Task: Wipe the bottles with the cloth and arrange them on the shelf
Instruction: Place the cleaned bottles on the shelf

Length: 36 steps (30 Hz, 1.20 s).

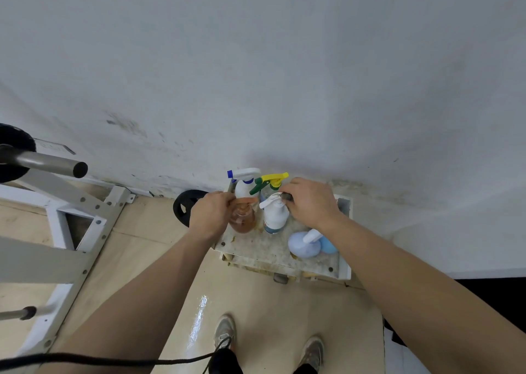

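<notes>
On the top of a low, stained white shelf stand several spray bottles. My left hand grips the orange trigger head of a brown bottle at the shelf's left edge. My right hand pinches a small dark thing, perhaps the cloth, just above the white trigger of a white bottle. Behind them stand a white bottle with a blue-tipped sprayer and one with a yellow and green sprayer. A pale lilac bottle sits at the front right.
The shelf stands against a scuffed white wall. A black weight plate leans beside it on the left. A white bench frame with a steel bar fills the left side. My shoes stand on glossy beige floor.
</notes>
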Motion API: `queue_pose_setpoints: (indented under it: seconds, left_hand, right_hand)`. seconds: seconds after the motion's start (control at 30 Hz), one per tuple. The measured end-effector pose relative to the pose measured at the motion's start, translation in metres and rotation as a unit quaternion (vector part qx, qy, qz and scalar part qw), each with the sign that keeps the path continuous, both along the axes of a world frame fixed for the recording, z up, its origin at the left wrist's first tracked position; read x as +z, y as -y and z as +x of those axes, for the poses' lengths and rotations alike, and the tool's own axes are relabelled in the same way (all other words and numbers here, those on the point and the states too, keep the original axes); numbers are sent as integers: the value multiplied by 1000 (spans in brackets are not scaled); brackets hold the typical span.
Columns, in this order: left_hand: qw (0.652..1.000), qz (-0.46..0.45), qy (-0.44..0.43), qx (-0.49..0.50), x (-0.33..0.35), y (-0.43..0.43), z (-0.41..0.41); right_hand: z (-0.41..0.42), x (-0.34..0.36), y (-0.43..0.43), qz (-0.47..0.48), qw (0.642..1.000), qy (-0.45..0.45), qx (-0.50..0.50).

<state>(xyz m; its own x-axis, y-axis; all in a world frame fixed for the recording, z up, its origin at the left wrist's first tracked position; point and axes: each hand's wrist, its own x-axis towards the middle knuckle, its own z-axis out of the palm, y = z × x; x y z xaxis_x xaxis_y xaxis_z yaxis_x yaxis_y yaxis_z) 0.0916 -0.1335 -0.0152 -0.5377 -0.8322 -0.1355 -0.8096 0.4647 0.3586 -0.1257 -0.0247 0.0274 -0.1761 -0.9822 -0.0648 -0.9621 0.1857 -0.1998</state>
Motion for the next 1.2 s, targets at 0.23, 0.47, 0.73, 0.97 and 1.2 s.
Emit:
queue_pose_setpoints:
  seconds: [0.23, 0.47, 0.73, 0.97, 1.2]
  left_hand:
    - [999, 22, -27, -3, 2, 0, 12]
    - [998, 20, -55, -8, 3, 0, 14]
    - [998, 11, -56, 19, 3, -2, 7]
    - [998, 37, -27, 39, 9, 0, 0]
    - [997, 47, -36, 47, 15, -7, 3]
  right_hand:
    - [4, 0, 0, 5, 1000, 4, 8]
    - [11, -2, -1, -17, 999, 37, -17]
    - [11, 0, -3, 12, 998, 41, -49]
    - [13, 3, 2, 34, 996, 56, -65]
    - [10, 13, -7, 37, 992, 79, -89]
